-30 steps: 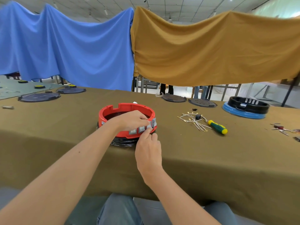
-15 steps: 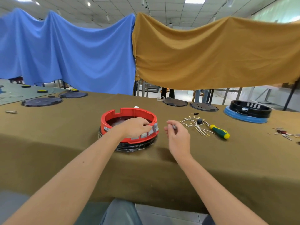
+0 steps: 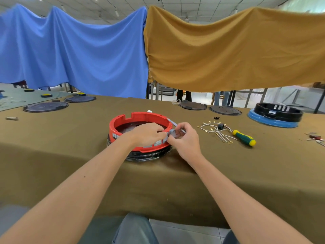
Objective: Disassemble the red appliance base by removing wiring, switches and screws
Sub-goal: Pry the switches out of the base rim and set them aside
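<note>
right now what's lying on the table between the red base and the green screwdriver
In the head view, a bundle of loose white wires with a small black part lies on the cloth between the red base and the screwdriver; the right hand also sits there.

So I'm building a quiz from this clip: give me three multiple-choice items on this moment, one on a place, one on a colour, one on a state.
1. Where does the screwdriver lie?
A. inside the red base
B. on the cloth, right of the red base
C. in the left hand

2. What colours is the screwdriver's handle?
A. green and yellow
B. red and black
C. blue and white

3. What is the right hand doing?
A. resting flat on the table
B. pinching a grey piece at the base's rim
C. gripping the screwdriver

Answers: 1 B, it lies beside the loose wires, away from the red base. 2 A, a green grip with yellow ends. 3 B, its fingers close on the grey piece next to the left hand.
</note>
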`<state>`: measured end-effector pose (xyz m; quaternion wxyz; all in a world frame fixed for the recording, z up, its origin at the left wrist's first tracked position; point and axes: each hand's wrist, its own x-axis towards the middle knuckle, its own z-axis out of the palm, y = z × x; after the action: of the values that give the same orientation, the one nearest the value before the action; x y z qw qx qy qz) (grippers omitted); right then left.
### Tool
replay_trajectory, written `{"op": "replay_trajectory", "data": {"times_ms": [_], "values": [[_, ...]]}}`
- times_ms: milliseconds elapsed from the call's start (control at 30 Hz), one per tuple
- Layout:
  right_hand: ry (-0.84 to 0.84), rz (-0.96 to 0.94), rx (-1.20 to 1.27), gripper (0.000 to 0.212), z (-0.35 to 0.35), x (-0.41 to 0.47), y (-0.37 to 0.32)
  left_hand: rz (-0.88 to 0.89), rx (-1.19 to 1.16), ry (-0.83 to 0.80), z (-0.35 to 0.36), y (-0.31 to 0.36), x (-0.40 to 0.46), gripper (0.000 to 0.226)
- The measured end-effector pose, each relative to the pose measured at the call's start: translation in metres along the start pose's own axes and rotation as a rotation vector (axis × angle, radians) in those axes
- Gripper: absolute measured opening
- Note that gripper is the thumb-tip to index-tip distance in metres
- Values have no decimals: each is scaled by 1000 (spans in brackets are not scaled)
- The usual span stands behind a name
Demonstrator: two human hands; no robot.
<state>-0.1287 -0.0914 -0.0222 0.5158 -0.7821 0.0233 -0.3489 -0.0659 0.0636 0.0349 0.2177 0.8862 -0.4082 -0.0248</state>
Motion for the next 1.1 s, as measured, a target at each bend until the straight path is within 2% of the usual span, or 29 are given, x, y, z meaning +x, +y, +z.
{"op": "replay_trajectory", "data": {"times_ms": [233,367,433,633,833,933,1100], "values": [[11,43,88,25,-2,0,2,9,10,0,-1,0,0,37],[234,307,409,17,-11,4,4,15,68,20,1,1,-2,36],[262,378,460,15,-13,5,6,18,93,33,2,2,-3,34],[81,319,279,12,-11,3,2,36,191,170,10,1,-9,32],[-72,161,-201,8,-60,10,11,147,415,364,22,-4,-13,33],[-38,177,-303,12,-89,18,22,196,394,319,18,-7,-11,30],[74,203,-362,18,-113,32,37,224,336,113,5,-8,4,34]]}}
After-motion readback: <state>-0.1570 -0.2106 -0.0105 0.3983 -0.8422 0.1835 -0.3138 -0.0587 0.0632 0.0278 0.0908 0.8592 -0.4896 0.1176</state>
